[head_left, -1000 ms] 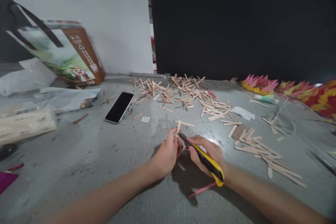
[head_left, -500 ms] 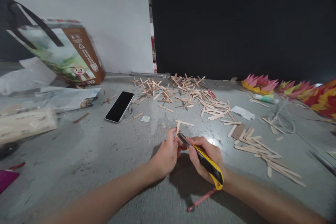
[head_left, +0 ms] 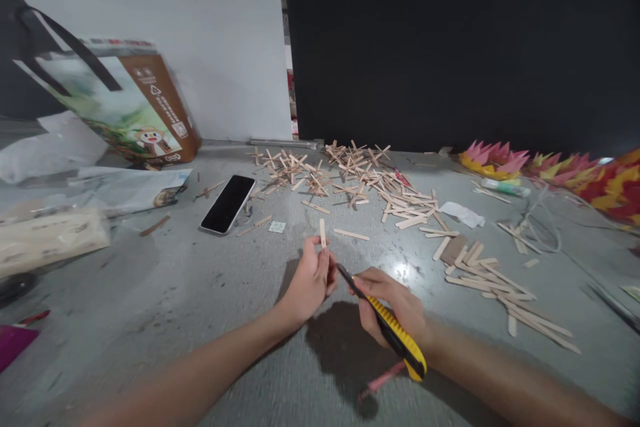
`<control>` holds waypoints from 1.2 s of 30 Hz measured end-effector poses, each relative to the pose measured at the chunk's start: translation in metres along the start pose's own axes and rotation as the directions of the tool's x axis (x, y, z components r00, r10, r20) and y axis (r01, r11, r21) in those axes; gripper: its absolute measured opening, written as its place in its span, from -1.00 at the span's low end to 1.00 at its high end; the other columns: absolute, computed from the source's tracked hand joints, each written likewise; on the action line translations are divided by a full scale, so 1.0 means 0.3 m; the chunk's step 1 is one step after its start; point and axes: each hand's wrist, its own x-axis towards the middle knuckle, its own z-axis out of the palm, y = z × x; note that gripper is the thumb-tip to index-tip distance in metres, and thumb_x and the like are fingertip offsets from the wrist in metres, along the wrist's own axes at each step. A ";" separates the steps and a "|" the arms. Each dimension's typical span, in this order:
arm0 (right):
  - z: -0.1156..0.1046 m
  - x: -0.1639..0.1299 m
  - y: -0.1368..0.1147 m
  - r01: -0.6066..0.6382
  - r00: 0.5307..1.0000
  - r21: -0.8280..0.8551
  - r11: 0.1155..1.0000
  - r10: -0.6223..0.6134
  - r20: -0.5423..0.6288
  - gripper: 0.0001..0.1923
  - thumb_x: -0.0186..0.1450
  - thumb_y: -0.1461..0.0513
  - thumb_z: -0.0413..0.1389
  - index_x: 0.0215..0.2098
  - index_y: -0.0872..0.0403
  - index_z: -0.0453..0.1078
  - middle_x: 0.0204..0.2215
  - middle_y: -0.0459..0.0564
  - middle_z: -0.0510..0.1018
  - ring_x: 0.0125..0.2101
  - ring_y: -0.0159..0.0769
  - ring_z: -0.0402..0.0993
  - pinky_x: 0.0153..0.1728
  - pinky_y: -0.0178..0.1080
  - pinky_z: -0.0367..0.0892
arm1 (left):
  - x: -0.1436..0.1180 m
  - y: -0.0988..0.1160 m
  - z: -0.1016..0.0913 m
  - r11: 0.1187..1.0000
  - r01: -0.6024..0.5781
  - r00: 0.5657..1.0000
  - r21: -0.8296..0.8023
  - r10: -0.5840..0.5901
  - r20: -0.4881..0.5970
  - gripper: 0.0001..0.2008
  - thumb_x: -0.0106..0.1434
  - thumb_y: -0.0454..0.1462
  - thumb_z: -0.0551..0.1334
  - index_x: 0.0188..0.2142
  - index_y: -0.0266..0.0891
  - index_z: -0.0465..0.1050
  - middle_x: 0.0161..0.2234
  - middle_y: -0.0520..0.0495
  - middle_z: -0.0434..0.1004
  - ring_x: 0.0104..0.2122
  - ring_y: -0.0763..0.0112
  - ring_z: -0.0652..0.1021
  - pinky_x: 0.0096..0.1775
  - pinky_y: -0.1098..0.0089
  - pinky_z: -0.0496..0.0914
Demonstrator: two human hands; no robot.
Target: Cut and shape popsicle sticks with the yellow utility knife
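My left hand [head_left: 307,280] pinches a short wooden craft stick [head_left: 323,232] that points up and away from me. My right hand [head_left: 390,303] grips a yellow and black utility knife [head_left: 393,333], and its blade tip sits close to my left fingers. Both hands hover just above the grey floor [head_left: 200,293] at the centre. A single loose stick [head_left: 351,234] lies just beyond my hands. A pink pen [head_left: 383,379] lies under my right wrist.
A black phone [head_left: 228,203] lies to the left. Piles of crossed sticks [head_left: 350,177] and plain sticks [head_left: 495,283] spread across the middle and right. A printed bag [head_left: 125,107] leans at the left wall. Coloured paper flowers [head_left: 550,177] and a cable [head_left: 543,227] sit at right.
My left hand has lifted and shifted left with the stick, which now stands apart from the knife blade. The right hand and knife dropped back slightly toward me.
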 end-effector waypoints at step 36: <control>0.002 0.013 0.053 -0.328 0.938 0.094 0.940 0.336 -0.084 -0.83 0.48 0.18 0.15 0.03 -0.06 0.42 -0.26 -0.01 0.64 -0.34 -0.19 0.64 -0.27 -0.16 0.57 | -0.004 -0.031 -0.015 0.995 -0.100 0.987 -0.003 0.100 0.127 -0.45 0.49 0.16 0.05 0.18 -0.20 0.13 -0.42 0.17 0.16 -0.44 0.44 0.24 -0.32 0.40 0.24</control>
